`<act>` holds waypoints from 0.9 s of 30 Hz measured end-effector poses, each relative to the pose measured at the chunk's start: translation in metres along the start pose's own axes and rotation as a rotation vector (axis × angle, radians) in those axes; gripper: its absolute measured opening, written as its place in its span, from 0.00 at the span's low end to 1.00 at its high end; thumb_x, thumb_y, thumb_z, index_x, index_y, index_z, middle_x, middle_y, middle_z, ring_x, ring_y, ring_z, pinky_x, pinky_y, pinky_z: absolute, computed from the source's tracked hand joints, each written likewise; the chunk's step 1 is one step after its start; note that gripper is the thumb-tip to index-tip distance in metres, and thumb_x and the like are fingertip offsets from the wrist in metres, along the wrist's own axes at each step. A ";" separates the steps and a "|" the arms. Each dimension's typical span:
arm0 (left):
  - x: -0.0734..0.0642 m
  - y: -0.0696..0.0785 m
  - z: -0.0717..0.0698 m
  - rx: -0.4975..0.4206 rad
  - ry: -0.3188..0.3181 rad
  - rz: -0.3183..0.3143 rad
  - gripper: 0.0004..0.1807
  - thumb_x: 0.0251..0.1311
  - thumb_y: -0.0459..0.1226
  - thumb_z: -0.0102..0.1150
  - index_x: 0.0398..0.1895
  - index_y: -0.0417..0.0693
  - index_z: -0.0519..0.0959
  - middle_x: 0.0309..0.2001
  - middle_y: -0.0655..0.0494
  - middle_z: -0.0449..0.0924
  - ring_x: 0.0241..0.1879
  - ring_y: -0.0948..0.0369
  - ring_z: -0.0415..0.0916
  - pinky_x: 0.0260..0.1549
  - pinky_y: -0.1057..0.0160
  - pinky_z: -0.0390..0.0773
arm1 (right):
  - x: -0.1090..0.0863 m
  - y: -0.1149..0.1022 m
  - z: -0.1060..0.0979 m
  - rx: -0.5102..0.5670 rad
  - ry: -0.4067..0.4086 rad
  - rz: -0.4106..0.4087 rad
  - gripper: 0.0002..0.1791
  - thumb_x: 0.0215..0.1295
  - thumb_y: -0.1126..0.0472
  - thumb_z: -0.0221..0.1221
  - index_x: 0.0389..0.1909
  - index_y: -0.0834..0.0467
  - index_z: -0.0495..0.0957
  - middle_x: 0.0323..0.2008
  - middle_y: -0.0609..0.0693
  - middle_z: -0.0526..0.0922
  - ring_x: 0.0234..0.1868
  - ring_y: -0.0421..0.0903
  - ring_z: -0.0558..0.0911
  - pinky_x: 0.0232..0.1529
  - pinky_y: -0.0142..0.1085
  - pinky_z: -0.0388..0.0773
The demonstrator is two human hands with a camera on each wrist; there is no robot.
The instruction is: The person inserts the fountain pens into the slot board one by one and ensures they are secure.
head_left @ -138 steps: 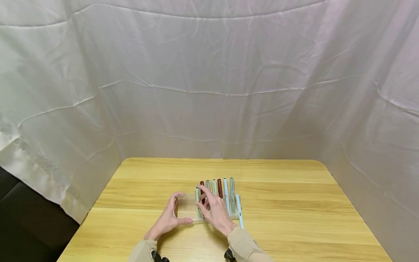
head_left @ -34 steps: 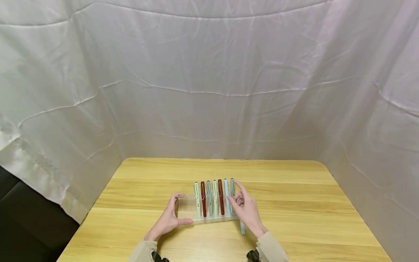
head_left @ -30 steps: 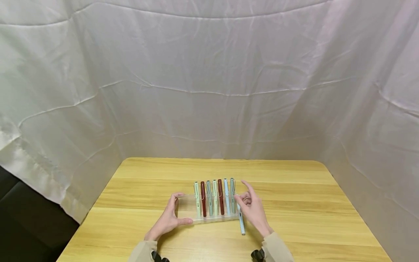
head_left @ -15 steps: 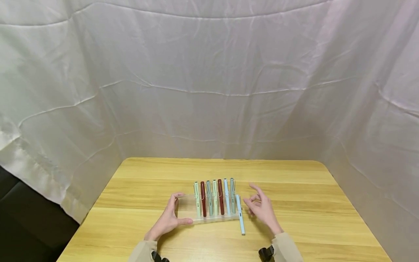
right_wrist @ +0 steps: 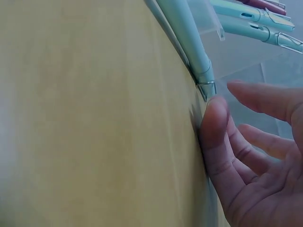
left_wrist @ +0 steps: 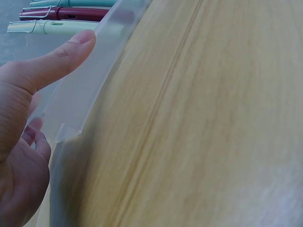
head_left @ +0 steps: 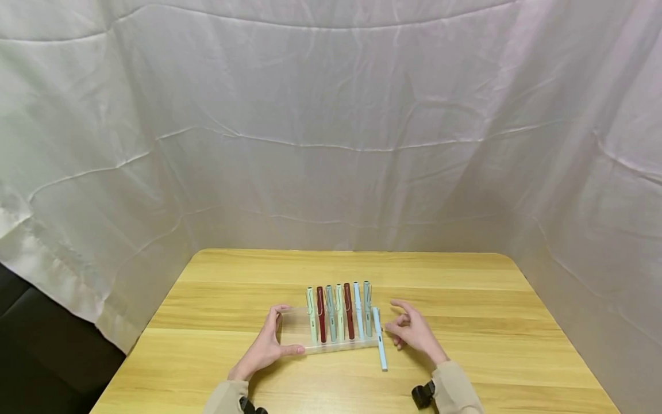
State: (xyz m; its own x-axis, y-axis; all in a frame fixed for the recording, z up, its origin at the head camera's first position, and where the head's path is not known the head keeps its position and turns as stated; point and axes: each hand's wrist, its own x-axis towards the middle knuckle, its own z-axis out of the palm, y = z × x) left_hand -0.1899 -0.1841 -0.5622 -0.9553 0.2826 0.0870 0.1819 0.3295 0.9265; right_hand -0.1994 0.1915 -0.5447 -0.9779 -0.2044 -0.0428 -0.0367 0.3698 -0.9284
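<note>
My left hand [head_left: 269, 342] grips the left end of a clear plastic pen stand [head_left: 295, 328], with the thumb [left_wrist: 71, 54] along its front lip. Several capped pens lean side by side in it, among them a pale green pen [head_left: 312, 316], a dark red pen [head_left: 322, 316], a light blue pen [head_left: 358, 310] and a grey-teal pen [head_left: 368, 310]. Another light blue pen [head_left: 380, 342] lies on the table against the stand's right end. Just right of that pen is my right hand [head_left: 414, 333], holding nothing, its thumb [right_wrist: 215, 120] close to the cap's end.
The wooden table [head_left: 465, 310] carries the stand near its middle. A pale cloth curtain [head_left: 331, 172] hangs behind and at both sides. Something dark [head_left: 46, 345] shows at the lower left, beyond the table edge.
The pale green pen my right hand pinched earlier now stands leftmost in the row. That hand has moved right, past the loose light blue pen, then slightly lower. My left hand has stayed put.
</note>
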 end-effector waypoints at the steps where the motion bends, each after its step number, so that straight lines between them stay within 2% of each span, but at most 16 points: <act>1: 0.000 0.000 0.000 0.001 0.000 0.000 0.56 0.36 0.36 0.83 0.70 0.43 0.57 0.74 0.44 0.56 0.79 0.46 0.48 0.82 0.48 0.41 | 0.001 0.000 0.000 0.002 -0.010 0.003 0.40 0.64 0.66 0.65 0.73 0.70 0.56 0.33 0.62 0.84 0.20 0.43 0.80 0.20 0.37 0.87; 6: 0.000 0.000 0.000 0.005 0.000 -0.002 0.56 0.36 0.36 0.83 0.70 0.43 0.56 0.74 0.43 0.56 0.79 0.46 0.48 0.81 0.47 0.41 | 0.004 0.000 0.000 -0.004 -0.029 0.033 0.40 0.65 0.63 0.65 0.73 0.69 0.57 0.33 0.59 0.84 0.19 0.42 0.79 0.20 0.37 0.87; 16: 0.000 -0.002 0.001 0.013 0.011 0.021 0.56 0.37 0.37 0.83 0.70 0.42 0.57 0.74 0.40 0.57 0.78 0.42 0.49 0.80 0.42 0.42 | 0.008 -0.002 0.008 -0.126 0.008 0.063 0.40 0.64 0.60 0.66 0.73 0.66 0.60 0.28 0.53 0.80 0.17 0.42 0.76 0.16 0.34 0.82; 22: 0.000 -0.001 0.000 0.002 0.003 0.004 0.57 0.36 0.37 0.83 0.70 0.43 0.57 0.74 0.44 0.57 0.79 0.46 0.49 0.82 0.48 0.41 | 0.007 -0.005 0.011 -0.149 0.030 0.104 0.40 0.63 0.62 0.67 0.73 0.65 0.61 0.28 0.52 0.79 0.17 0.42 0.75 0.16 0.33 0.82; 27: 0.000 -0.001 0.000 -0.002 0.000 0.009 0.57 0.36 0.37 0.83 0.70 0.42 0.57 0.74 0.44 0.57 0.79 0.46 0.49 0.81 0.48 0.41 | 0.007 -0.007 0.012 -0.165 0.030 0.112 0.40 0.63 0.59 0.68 0.72 0.65 0.61 0.27 0.51 0.77 0.17 0.43 0.75 0.16 0.33 0.82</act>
State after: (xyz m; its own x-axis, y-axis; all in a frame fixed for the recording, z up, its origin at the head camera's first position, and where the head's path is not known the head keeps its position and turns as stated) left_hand -0.1902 -0.1845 -0.5628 -0.9535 0.2859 0.0957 0.1904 0.3248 0.9264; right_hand -0.2039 0.1770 -0.5428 -0.9835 -0.1271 -0.1287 0.0418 0.5326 -0.8454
